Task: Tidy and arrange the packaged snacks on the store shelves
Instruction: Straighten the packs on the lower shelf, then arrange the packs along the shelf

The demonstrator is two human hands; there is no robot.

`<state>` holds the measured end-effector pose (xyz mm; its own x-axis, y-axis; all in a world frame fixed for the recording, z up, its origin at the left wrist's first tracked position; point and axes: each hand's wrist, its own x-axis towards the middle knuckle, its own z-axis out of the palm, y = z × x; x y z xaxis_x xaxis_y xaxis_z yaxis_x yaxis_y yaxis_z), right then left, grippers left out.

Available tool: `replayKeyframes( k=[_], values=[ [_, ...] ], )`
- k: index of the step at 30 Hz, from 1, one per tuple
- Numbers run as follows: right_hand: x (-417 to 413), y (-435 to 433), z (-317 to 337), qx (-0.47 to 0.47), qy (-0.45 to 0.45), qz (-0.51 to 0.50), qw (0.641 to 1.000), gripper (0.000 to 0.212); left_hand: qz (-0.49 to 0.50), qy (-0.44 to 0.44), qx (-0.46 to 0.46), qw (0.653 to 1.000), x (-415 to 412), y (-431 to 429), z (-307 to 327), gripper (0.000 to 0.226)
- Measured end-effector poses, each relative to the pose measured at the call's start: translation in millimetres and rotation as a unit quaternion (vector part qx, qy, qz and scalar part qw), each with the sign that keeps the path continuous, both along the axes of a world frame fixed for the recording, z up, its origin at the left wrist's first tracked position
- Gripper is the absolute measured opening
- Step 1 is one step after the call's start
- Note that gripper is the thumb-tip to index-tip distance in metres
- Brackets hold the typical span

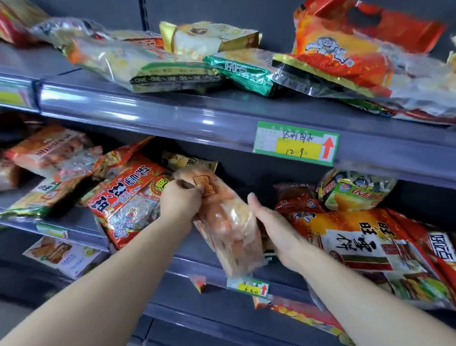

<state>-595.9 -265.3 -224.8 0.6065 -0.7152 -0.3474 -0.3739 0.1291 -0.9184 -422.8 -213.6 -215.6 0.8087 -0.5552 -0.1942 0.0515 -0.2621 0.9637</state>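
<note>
My left hand [180, 196] pinches the clear orange plastic snack bag [228, 235] by its top; my right hand [277, 225], fingers straight, braces it. Mid-placement, I judge; next, seat it on the grey metal shelf [183, 263].

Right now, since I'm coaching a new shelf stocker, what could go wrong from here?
The left hand pinches only the top of the orange bag while the right hand lies flat against it; it might slip.
The bag hangs over the shelf lip and may snag the yellow price tag.
The upper-shelf packs overhang their shelf's edge and could slide off.
</note>
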Motion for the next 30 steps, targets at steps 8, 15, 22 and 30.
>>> replayKeyframes(
  k=[8, 15, 22, 30],
  values=[
    [-45.2, 42.3, 20.8, -0.19, 0.006, 0.083, 0.978, 0.109, 0.09, 0.2, -0.065, 0.973, -32.5, 63.6, 39.4, 0.013],
    [-51.1, 92.3, 60.4, -0.448, 0.002, 0.064, 0.892, 0.082, 0.12, 0.182, -0.107, 0.97, -51.6, 131.7, 84.4, 0.013],
    [-25.2, 139.0, 109.4, -0.374, -0.12, 0.034, 0.919, 0.083, 0.111, 0.049, -0.105, 0.987, -27.1, 202.4, 113.3, 0.017],
    [37.2, 164.3, 137.3, -0.214, -0.19, -0.031, 0.958, 0.047, 0.172, -0.137, 0.047, 0.974, 37.4, 264.0, 115.3, 0.051]
  ],
)
